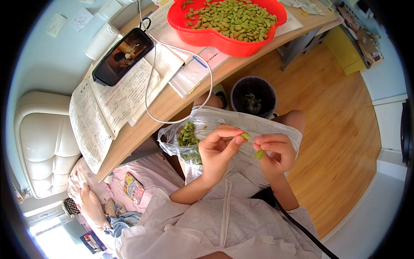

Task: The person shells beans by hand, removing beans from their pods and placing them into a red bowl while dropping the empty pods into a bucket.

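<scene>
Above my lap, my left hand pinches a small green bean between thumb and fingertips. Close beside it, my right hand has its fingers curled around a green pod, which sticks out below the fingertips. The two hands are a short gap apart. On my lap to the left lies a transparent plastic bag, with green pods heaped in its mouth. A red bowl on the desk holds many loose shelled green beans.
The wooden desk bears an open notebook, a propped phone and a looped white cable. A dark bin stands on the floor beyond my knees. At left are a cushioned headboard and a patterned phone case on pink bedding.
</scene>
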Tool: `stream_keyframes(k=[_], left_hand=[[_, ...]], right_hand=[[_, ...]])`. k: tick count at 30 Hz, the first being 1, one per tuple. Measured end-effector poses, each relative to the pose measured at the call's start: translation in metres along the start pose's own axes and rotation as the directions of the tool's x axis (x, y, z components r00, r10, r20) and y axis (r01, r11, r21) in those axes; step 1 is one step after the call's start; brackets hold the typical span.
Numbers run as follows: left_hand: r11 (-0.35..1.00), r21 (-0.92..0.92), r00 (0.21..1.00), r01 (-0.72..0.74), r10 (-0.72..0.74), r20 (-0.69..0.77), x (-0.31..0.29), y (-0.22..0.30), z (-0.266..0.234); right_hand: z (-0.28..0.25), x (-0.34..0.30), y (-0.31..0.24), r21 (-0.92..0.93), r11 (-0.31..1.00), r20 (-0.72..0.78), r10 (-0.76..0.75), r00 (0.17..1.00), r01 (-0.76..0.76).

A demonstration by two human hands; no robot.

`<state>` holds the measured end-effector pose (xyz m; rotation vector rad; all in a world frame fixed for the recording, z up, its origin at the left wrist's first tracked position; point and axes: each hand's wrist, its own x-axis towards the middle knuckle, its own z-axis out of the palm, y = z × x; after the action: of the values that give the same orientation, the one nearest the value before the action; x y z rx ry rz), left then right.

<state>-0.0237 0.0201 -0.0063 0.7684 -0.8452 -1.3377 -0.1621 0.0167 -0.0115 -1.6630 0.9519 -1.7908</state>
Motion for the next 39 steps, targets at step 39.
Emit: stream_keyframes(k=[39], left_hand=[[0.333, 0.624, 0.529, -0.707, 0.834, 0.154, 0.15, 0.067, 0.039]], right_hand=[[-0.032, 0.026, 0.118, -0.436, 0.841, -0.19, 0.262, 0.946, -0.321]])
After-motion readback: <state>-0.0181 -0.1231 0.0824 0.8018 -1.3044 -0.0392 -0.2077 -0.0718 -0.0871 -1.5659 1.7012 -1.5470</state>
